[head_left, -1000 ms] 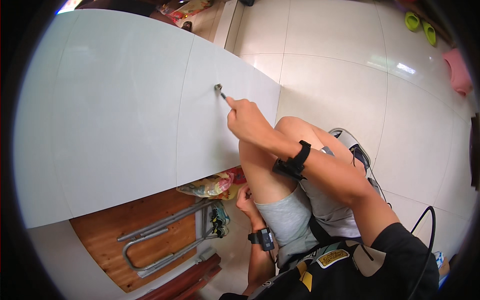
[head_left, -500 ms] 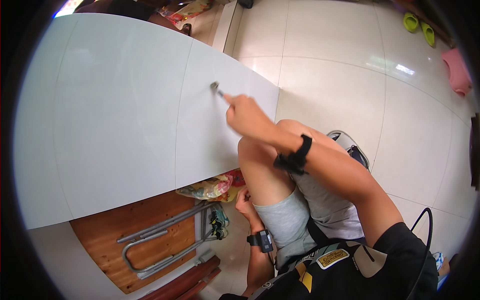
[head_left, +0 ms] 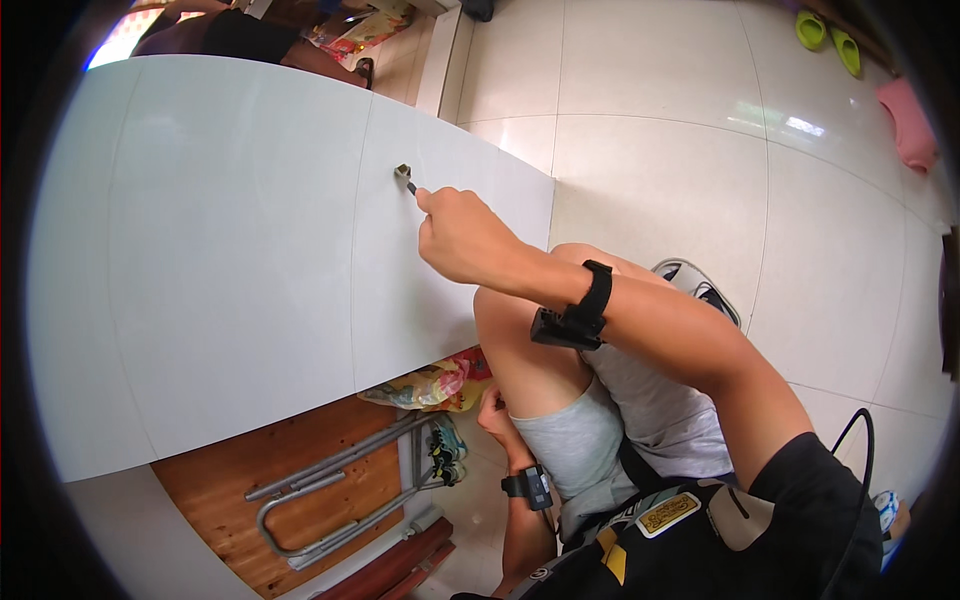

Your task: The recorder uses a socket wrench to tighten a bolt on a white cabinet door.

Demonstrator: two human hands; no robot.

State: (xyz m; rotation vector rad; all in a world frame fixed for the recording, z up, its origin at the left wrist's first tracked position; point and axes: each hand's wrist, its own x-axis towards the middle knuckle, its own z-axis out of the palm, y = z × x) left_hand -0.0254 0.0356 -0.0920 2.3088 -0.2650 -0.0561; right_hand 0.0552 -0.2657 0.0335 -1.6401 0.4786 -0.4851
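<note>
My right hand (head_left: 460, 237) is closed round a small tool with a thin dark shank and a small brownish metal head (head_left: 403, 171). Its head is at the white surface (head_left: 240, 260), right of a fine seam; whether it touches cannot be told. The handle is hidden inside my fist. Low beside my left knee, my left hand (head_left: 493, 412) has its fingers curled, partly covered by the leg. Anything inside it is out of sight.
Below the white surface's near edge are colourful plastic bags (head_left: 435, 385), a wooden board with folded metal legs (head_left: 330, 490) and shoes (head_left: 447, 450). Another person's leg (head_left: 310, 55) shows beyond the far edge. Green slippers (head_left: 828, 42) and a pink item (head_left: 908, 125) lie far right.
My right hand and the tool have shifted left, bringing the tool's head closer to the seam. The view has tilted slightly. My left hand stays beside the knee.
</note>
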